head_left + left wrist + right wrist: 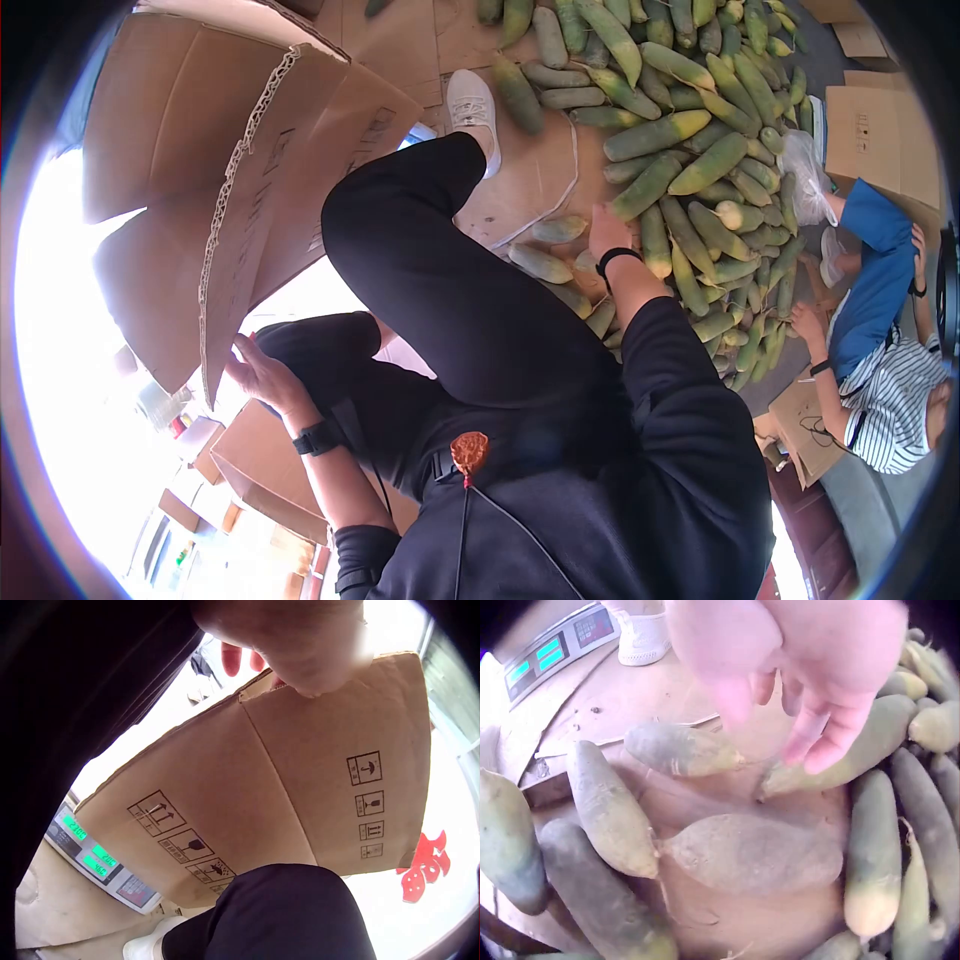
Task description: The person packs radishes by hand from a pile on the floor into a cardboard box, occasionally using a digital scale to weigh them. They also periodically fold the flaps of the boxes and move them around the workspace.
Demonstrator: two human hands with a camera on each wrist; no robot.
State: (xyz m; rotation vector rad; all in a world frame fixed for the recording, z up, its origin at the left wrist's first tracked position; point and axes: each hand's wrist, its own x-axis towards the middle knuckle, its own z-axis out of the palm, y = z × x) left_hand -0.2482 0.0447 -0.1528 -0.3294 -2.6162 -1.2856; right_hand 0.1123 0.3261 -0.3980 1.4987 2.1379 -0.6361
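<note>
- Right hand (802, 660), loose and empty, hangs just over a long pale-green radish (877, 742) lying slantwise.
- Left hand (262, 372) meets the brown cardboard box (200, 150) at its edge; grip unclear.

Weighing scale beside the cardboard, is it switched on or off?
On. The weighing scale has green digits glowing in its display windows, seen in both wrist views.

The brown cardboard box (180, 150) hung tilted, its lower edge pinched in the left hand (262, 375). Dusty green radishes (750, 855) lay flat just beneath the right hand (795, 667).
</note>
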